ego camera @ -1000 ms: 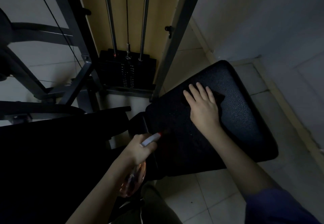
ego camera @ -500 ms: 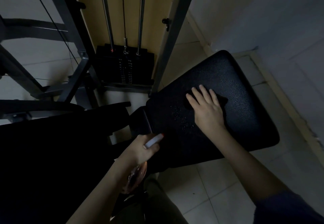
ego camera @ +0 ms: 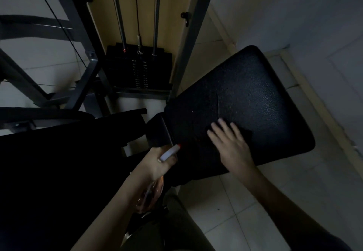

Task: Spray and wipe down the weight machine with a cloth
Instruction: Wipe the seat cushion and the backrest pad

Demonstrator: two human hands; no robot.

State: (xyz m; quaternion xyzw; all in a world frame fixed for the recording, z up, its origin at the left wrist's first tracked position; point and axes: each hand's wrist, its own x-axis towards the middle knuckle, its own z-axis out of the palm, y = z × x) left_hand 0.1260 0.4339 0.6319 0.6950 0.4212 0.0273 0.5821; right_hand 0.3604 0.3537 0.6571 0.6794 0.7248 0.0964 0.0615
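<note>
The right hand (ego camera: 232, 148) lies flat on a dark cloth (ego camera: 242, 134) on the seat pad (ego camera: 255, 93); the left hand (ego camera: 157, 164) grips the spray bottle (ego camera: 149, 195) beside it. Best wipe in overlapping strokes toward the pad's far edge, palm pressing evenly

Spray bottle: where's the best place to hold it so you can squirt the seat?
Probably around the neck, just under the white spray head, coming from behind. That is how the left hand holds the spray bottle now: its red nozzle tip points at the black seat pad, and the clear body hangs below the fist.
</note>
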